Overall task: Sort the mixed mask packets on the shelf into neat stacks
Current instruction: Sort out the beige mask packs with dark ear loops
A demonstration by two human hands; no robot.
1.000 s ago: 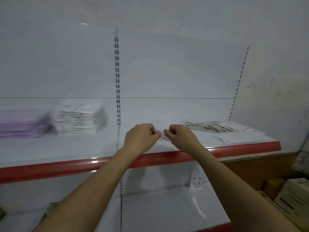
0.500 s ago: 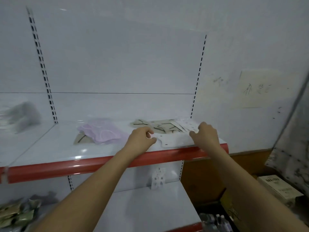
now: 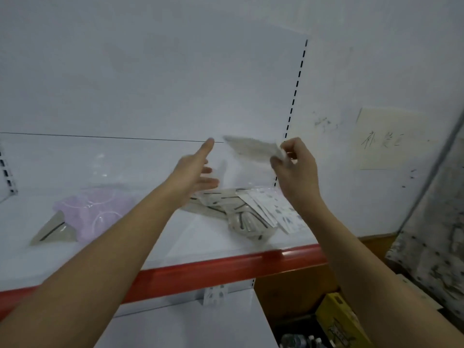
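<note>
Mask packet (image 3: pixel 253 148) pinched aloft in right hand (image 3: pixel 295 172) grip; left hand (image 3: pixel 194 177) spread open beside it.

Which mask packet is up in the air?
The pale packet pinched by the right hand. The purple packets and the mixed pile lie on the shelf.

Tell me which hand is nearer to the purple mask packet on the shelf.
Left. The left hand is raised, open, above and to the right of the purple mask packet. The right hand is farther right, pinching a pale packet in the air.
</note>
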